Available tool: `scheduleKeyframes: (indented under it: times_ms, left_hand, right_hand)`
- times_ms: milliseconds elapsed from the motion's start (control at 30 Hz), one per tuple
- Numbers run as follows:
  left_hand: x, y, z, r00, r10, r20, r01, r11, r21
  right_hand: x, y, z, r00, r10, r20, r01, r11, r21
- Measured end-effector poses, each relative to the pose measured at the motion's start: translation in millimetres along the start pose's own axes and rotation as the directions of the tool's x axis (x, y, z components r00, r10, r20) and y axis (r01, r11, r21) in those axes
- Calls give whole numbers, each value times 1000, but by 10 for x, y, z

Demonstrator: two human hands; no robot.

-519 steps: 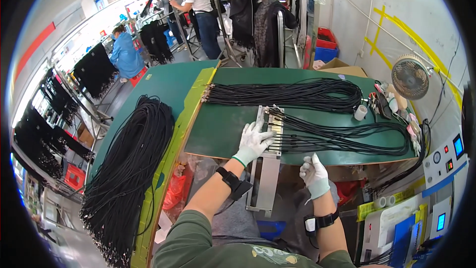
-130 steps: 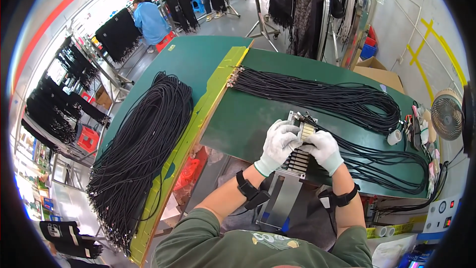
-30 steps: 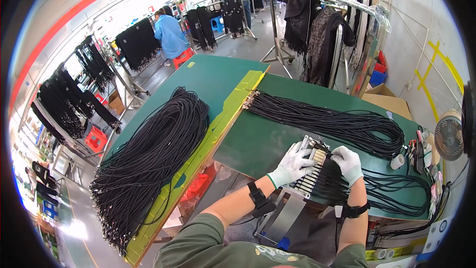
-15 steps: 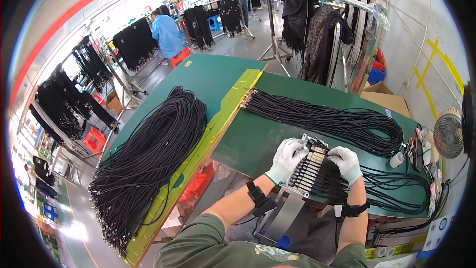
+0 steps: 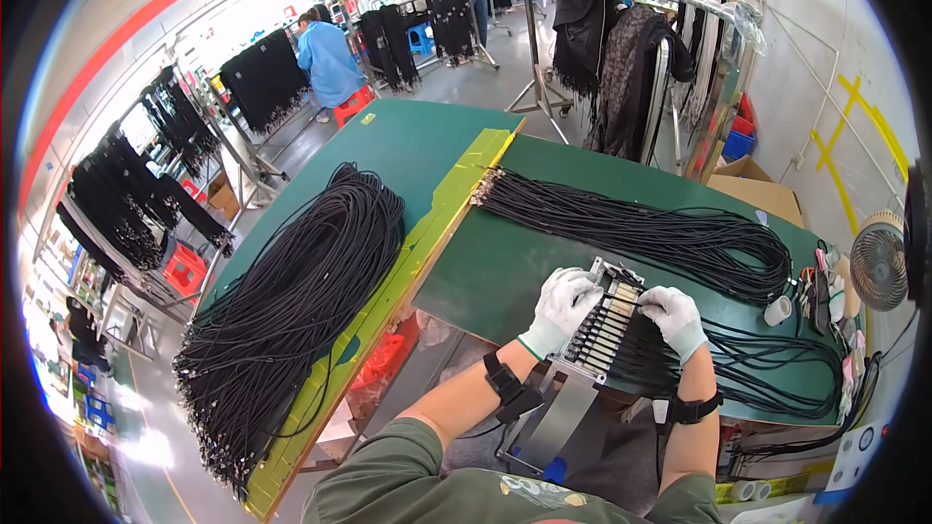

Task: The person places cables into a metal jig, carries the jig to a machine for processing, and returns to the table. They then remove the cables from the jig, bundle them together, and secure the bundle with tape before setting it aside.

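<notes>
The metal fixture (image 5: 594, 357) was set slantwise at the near edge of the green table (image 5: 485, 281), its row of slots filled with pale connector ends, and black cables (image 5: 643, 354) were led out from its right side. The fixture's upper left part was touched by the gloved left hand (image 5: 563, 309), whose fingers were bent with the thumb brought close to them; whether anything was gripped between them could not be told. The gloved right hand (image 5: 675, 320) was placed at the upper right of the slots, its thumb and forefinger drawn nearly together beside the cables; whether 1 was pinched could not be told. Dark bands (image 5: 503, 380) were worn on both wrists.

Beyond the fixture, a long cable bundle (image 5: 631, 228) was laid across the table. A larger cable heap (image 5: 301, 301) was spread to the left, separated from it by a yellow-covered strip (image 5: 456, 194). A small white roll (image 5: 779, 311) was seen near the bundle's looped end, and a fan (image 5: 879, 262) was positioned farther right.
</notes>
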State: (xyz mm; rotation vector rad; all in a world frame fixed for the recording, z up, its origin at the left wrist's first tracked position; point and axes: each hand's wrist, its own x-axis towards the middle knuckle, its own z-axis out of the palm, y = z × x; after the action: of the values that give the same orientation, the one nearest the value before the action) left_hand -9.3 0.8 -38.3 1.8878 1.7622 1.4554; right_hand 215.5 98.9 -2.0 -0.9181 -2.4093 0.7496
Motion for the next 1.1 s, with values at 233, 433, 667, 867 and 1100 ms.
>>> scheduleKeyframes:
  times_ms: [233,433,667,867,1100]
  left_hand:
    - [-12,38,35,984,171,-50,-174,982,-69]
    - [-8,68,2,989,145,22,-143,986,-90]
    - [-21,13,28,984,175,31,-174,984,-25]
    - [6,95,-12,974,226,-32,-227,973,-35]
    - [0,59,-29,962,271,-28,-272,962,-39]
  right_hand:
    - [47,-381,240,959,-255,-123,253,967,-33]
    - [36,-477,264,971,-204,-122,184,970,-157]
    - [51,-515,168,977,-194,-83,173,962,-211]
    - [50,-319,249,988,-150,-43,151,988,28]
    - [21,-273,158,992,90,87,-113,944,309]
